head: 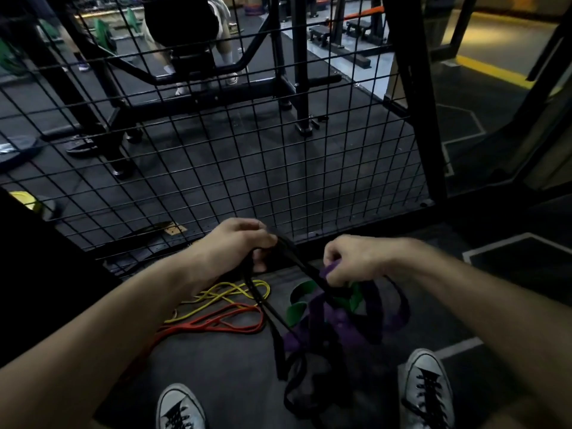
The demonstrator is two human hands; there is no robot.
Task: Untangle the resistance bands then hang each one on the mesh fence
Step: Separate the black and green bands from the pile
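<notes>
My left hand (pixel 238 243) grips a black resistance band (pixel 275 320) that hangs down in loops to the floor. My right hand (pixel 349 261) pinches a purple band (pixel 328 269), which is tangled with the black band and a wide green band (pixel 301 300) below. A thin yellow band (pixel 226 294) and a thin red band (pixel 223 320) lie loose on the dark floor to the left of the tangle. The black mesh fence (pixel 247 150) stands right in front of both hands, with nothing hanging on it.
My two white sneakers (pixel 181 410) stand at the bottom edge, the right shoe (pixel 425 388) beside the tangle. A thick black post (pixel 414 97) frames the fence's right side. Behind the mesh are a weight rack and a seated person's legs (pixel 198 41).
</notes>
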